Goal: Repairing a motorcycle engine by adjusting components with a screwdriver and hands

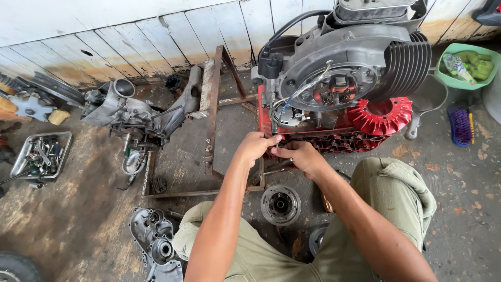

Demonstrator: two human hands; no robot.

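Left hand (pixel 254 148) fingers curled shut, right hand (pixel 298 156) fingers pinched, both against the engine (pixel 344 68) base (held item hidden). Far left: metal tray (pixel 21 159) of small tools.

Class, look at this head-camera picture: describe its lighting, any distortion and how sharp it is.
Head view: soft, even daylight, no harsh glare; wide-lens distortion bows the wall planks along the top; the engine and both hands, left hand and right hand, look sharp; faint shadows lie under the metal tray.
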